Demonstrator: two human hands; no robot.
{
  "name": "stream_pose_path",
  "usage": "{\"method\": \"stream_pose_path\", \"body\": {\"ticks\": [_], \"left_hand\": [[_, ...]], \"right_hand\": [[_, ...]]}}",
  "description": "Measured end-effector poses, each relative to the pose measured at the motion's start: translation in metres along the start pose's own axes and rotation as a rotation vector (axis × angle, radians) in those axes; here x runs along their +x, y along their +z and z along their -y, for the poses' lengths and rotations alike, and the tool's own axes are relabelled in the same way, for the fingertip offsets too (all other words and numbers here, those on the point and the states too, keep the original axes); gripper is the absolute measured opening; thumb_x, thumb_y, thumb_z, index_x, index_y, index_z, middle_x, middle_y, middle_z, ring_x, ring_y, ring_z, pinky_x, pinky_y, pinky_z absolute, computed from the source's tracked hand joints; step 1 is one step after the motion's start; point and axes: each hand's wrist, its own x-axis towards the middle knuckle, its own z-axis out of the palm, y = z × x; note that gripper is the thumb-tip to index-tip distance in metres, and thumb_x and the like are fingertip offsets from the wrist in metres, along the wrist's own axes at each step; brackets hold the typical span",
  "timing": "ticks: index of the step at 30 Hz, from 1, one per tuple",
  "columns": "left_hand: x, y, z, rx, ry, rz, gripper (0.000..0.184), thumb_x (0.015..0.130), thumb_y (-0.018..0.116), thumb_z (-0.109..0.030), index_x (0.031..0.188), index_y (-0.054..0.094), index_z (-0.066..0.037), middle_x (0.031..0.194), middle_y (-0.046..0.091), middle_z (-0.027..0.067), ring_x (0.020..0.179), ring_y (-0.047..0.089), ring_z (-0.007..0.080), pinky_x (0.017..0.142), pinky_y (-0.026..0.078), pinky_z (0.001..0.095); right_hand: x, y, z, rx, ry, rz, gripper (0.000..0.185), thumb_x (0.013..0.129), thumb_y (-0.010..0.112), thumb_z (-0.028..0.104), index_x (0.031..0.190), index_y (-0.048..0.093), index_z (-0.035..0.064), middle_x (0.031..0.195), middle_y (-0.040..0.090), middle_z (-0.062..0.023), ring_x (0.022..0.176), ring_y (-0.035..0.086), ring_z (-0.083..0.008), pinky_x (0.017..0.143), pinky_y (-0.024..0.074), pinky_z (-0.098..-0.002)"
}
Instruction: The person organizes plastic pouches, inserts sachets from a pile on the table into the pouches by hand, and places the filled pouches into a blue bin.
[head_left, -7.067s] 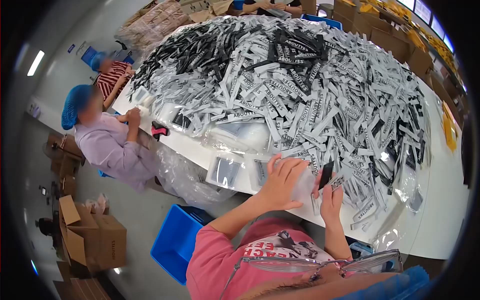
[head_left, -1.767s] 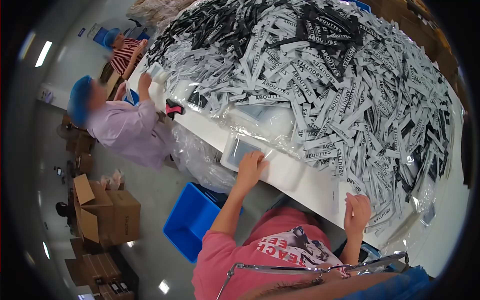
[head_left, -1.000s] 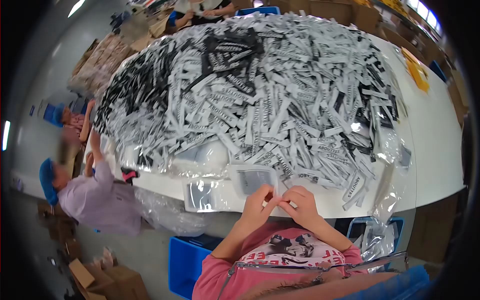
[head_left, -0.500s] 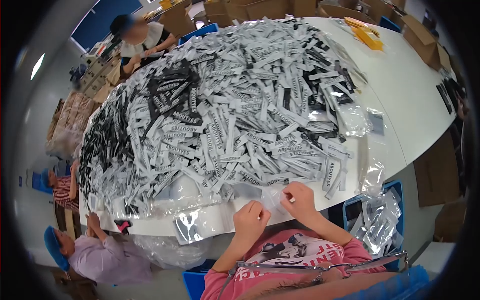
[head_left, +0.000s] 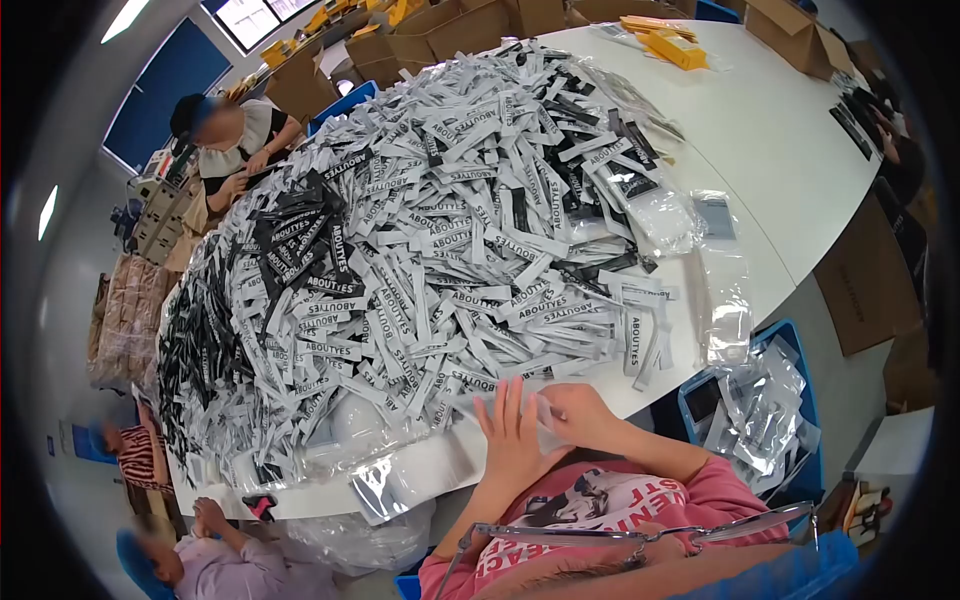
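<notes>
My left hand [head_left: 512,440] is at the near table edge, fingers stretched up and spread, its palm side against a clear plastic bag [head_left: 547,438]. The fingers of my right hand [head_left: 583,415] are closed on the bag's right side. Just beyond my hands lies a large heap of slim white and black sachets [head_left: 450,240] printed ABOUTYES. To the left of my left hand, a stack of clear bags [head_left: 395,485] hangs slightly over the table edge.
At right, a blue bin [head_left: 815,450] holds filled clear bags. More clear bags [head_left: 725,300] lie on the white table [head_left: 760,130]. Yellow packs [head_left: 675,48] sit at the back. Co-workers [head_left: 225,145] are around the table, one person [head_left: 215,550] close on my left.
My left hand has gone from a closed pinch to spread fingers against the bag. My right hand stays closed on it. The view has shifted, and the heap appears further left.
</notes>
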Motion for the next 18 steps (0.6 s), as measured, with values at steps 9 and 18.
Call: {"method": "stream_pose_path", "body": {"ticks": [9, 18], "left_hand": [[-0.003, 0.001, 0.016, -0.097, 0.043, -0.043, 0.082, 0.059, 0.078, -0.025, 0.128, 0.04, -0.004, 0.123, 0.046, 0.0153, 0.119, 0.042, 0.0318, 0.11, 0.013, 0.0561], [0.001, -0.005, 0.012, -0.048, -0.073, -0.152, 0.078, 0.062, 0.075, -0.025, 0.127, 0.041, -0.002, 0.121, 0.045, 0.0148, 0.117, 0.04, 0.0299, 0.108, 0.018, 0.0524]], "right_hand": [[0.006, -0.021, -0.003, 0.203, -0.037, 0.044, 0.019, 0.078, 0.064, 0.016, 0.091, 0.066, 0.0026, 0.081, 0.065, -0.0143, 0.074, 0.061, -0.0341, 0.065, 0.0482, -0.0405], [0.109, -0.077, -0.149, -0.566, 0.139, -0.134, 0.027, 0.073, 0.071, 0.016, 0.096, 0.065, 0.0018, 0.094, 0.063, -0.0159, 0.089, 0.058, -0.035, 0.079, 0.0469, -0.0439]]}}
